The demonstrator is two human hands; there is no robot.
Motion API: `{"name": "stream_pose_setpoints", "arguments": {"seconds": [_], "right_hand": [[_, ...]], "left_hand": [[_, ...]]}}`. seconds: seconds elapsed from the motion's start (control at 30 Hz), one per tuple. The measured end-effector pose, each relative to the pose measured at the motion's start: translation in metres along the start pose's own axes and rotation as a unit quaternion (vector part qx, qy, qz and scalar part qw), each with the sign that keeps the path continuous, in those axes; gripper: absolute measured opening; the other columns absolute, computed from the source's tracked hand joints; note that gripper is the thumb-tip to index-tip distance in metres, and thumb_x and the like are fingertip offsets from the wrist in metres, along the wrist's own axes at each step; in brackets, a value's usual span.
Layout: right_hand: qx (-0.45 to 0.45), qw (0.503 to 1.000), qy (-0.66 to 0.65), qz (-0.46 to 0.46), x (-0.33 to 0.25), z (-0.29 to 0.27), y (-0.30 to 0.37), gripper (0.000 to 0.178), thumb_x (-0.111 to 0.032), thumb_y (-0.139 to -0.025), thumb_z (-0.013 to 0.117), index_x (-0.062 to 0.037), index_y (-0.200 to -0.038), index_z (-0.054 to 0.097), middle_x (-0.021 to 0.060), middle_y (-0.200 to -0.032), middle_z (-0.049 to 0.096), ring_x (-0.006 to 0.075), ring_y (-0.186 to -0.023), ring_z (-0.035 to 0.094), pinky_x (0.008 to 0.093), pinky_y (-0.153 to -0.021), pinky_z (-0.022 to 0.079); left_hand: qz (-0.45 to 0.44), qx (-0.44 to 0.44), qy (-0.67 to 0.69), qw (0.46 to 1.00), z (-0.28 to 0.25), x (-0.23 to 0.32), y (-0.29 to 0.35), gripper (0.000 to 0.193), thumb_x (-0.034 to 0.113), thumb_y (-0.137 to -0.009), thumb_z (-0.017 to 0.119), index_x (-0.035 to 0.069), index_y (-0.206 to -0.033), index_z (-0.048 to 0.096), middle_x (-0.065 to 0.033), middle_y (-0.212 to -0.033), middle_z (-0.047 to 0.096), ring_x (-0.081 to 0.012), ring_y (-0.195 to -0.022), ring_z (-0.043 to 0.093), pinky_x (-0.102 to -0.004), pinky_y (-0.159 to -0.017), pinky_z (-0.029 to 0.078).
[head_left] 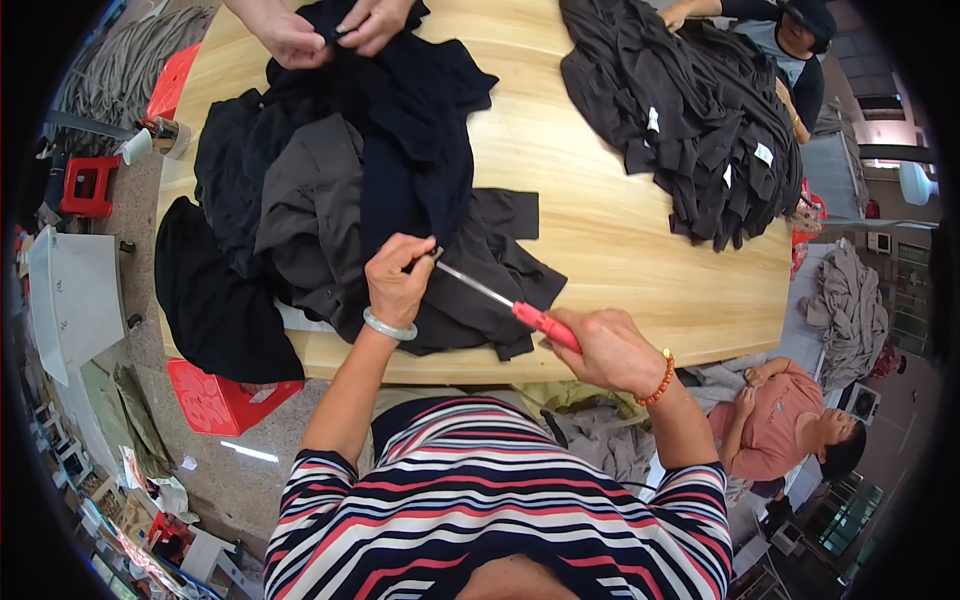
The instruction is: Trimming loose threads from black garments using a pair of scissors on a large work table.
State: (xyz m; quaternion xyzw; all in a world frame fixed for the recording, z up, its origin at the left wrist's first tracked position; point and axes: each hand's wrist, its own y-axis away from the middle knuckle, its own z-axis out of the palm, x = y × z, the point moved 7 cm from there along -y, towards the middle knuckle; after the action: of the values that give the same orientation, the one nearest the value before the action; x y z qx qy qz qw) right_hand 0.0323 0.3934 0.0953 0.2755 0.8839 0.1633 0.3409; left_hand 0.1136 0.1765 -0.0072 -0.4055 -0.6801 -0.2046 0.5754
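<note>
My right hand [608, 350] is closed around the handle of a red-handled tool [545, 325] with a thin, straight metal shaft, which looks like a screwdriver. Its shaft points up and left to my left hand [398, 283]. That hand is closed in a pinch at the tool's tip, where a small dark piece shows between the fingers; I cannot make out what it is. Beneath and beyond the left hand lie a navy garment [415, 150] and a dark grey garment [312, 185], heaped on the wooden table [530, 130].
Across the table a co-worker's hands [340, 30] pinch the dark cloth. At the far right another person handles a pile of dark grey garments [680, 120]. A black garment [215, 290] hangs over the left edge above a red stool [220, 395]. A person in pink [780, 420] sits at right.
</note>
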Motion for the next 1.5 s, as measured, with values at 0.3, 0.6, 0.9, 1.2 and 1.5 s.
{"name": "stream_pose_setpoints", "arguments": {"seconds": [0.3,0.6,0.9,1.2,1.5], "right_hand": [[0.139,0.987,-0.062,0.043,0.006,-0.017,-0.008,0.029,-0.017,-0.086,0.063,-0.0043,-0.112,0.058,0.0191,-0.074,0.063,0.0388,-0.070,0.062,0.0425,-0.065,0.049],[0.161,0.985,-0.062,0.031,-0.025,-0.053,-0.043,0.034,-0.020,-0.086,0.064,-0.0061,-0.116,0.057,0.0192,-0.091,0.066,0.0378,-0.080,0.064,0.0420,-0.070,0.051],[0.183,0.982,-0.029,0.035,-0.070,-0.087,-0.096,0.032,-0.016,-0.084,0.064,-0.0036,-0.113,0.058,0.0184,-0.071,0.063,0.0368,-0.065,0.062,0.0408,-0.062,0.049],[0.165,0.983,-0.011,0.085,-0.081,-0.086,-0.122,0.030,-0.021,-0.087,0.062,-0.0044,-0.111,0.058,0.0187,-0.064,0.061,0.0372,-0.062,0.062,0.0424,-0.060,0.049],[0.173,0.981,-0.001,0.094,-0.089,-0.084,-0.137,0.029,-0.023,-0.088,0.061,-0.0045,-0.111,0.058,0.0194,-0.064,0.060,0.0379,-0.062,0.062,0.0435,-0.061,0.048]], "left_hand": [[-0.137,-0.078,0.191,0.969,0.013,0.012,-0.028,0.039,-0.003,-0.083,0.064,-0.001,-0.122,0.058,-0.0068,-0.107,0.060,-0.0103,-0.072,0.064,-0.0192,-0.057,0.049],[-0.211,0.063,0.701,0.678,-0.014,-0.005,-0.154,0.028,0.025,-0.093,0.061,0.004,-0.111,0.057,-0.0071,-0.097,0.060,-0.0119,-0.073,0.052,-0.0250,-0.063,0.043],[-0.278,0.088,0.715,0.635,0.006,-0.028,-0.161,0.015,0.023,-0.090,0.065,0.008,-0.088,0.060,0.0010,-0.073,0.057,-0.0080,-0.054,0.045,-0.0231,-0.051,0.035],[-0.273,0.071,0.693,0.664,0.002,-0.045,-0.162,0.014,0.022,-0.091,0.064,0.010,-0.089,0.058,0.0019,-0.072,0.056,-0.0072,-0.054,0.045,-0.0221,-0.052,0.035],[-0.281,0.060,0.695,0.659,-0.001,-0.050,-0.160,0.014,0.022,-0.092,0.063,0.010,-0.093,0.058,0.0009,-0.074,0.058,-0.0077,-0.055,0.046,-0.0224,-0.052,0.036]]}}
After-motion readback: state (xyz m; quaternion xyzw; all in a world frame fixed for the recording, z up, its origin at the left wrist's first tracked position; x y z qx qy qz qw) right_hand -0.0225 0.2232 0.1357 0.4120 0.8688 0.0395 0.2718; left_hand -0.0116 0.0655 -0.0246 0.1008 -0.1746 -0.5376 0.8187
